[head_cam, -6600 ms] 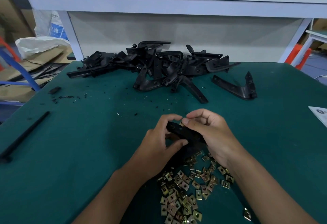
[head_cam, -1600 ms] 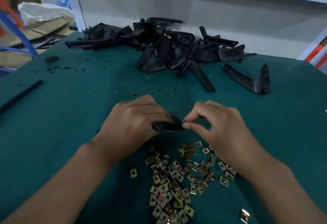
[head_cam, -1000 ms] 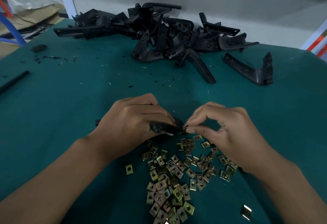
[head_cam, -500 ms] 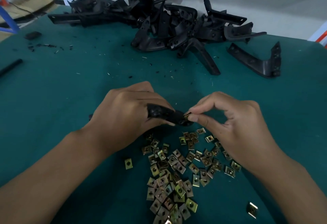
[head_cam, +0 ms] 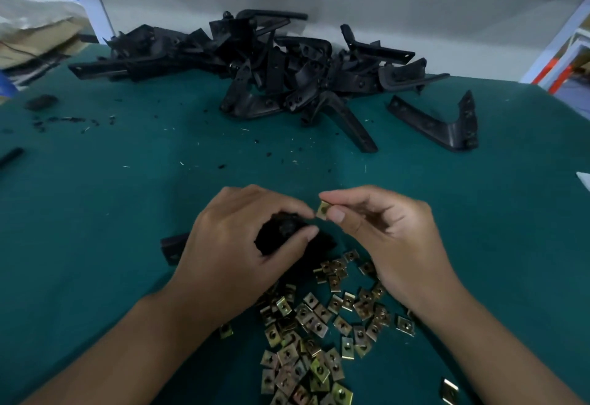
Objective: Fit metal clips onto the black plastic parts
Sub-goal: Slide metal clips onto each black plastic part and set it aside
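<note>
The left hand [head_cam: 242,245] curls its fingers and thumb round a black plastic part [head_cam: 281,233], whose far end pokes out left of the wrist. Just right of that grip, nearly touching it, the right hand [head_cam: 389,238] pinches one metal clip [head_cam: 323,210] between thumb and forefinger. Below both hands lies the loose clip heap [head_cam: 316,334] on the green table [head_cam: 95,213]; well beyond them sits the pile of black parts [head_cam: 271,62]

Parts pile [head_cam: 274,66] at counter [head_cam: 95,213] rear, lone part [head_cam: 440,123] to its right. Clips [head_cam: 319,334] near front. Hands above clips: left hand [head_cam: 242,245] w/ part [head_cam: 281,235], right hand [head_cam: 389,235] w/ clip [head_cam: 323,210].
</note>
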`<state>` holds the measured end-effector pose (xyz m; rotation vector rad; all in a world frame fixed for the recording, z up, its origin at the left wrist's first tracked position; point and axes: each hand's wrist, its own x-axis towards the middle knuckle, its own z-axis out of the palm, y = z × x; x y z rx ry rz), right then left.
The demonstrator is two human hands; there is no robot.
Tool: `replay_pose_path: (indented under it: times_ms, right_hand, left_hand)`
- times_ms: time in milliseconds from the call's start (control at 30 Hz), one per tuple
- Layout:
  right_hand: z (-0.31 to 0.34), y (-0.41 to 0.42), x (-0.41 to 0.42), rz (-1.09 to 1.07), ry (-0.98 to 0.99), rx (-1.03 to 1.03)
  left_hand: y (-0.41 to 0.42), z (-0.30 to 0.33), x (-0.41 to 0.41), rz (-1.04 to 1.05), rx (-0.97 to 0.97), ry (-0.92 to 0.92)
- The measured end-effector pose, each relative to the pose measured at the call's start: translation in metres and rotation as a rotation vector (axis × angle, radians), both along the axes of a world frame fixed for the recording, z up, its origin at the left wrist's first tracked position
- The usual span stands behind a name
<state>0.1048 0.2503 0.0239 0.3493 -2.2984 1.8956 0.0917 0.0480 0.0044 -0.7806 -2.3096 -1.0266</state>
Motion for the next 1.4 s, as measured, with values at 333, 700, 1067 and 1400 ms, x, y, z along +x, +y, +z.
replay_pose_path:
  times_ms: [333, 700, 1067, 1400]
  right_hand:
    - [0.001, -0.003, 0.004, 0.173, -0.042, -0.17]
    - [-0.008, -0.007, 0.008, -0.008, 0.132, 0.114]
    - [-0.01, -0.011, 0.008, -0.007, 0.178, 0.114]
    - [0.0, 0.005, 0.001, -0.203, 0.25, 0.322]
  left_hand:
    - [0.001, 0.003, 0.004, 0.02, 0.133, 0.093]
    - [0.006, 0.006, 0.004, 0.022, 0.152, 0.113]
    - [0.012, 0.001, 0.009, -0.025, 0.449, -0.264]
    - [0.013, 0.003, 0.009, 0.087, 0.245, -0.179]
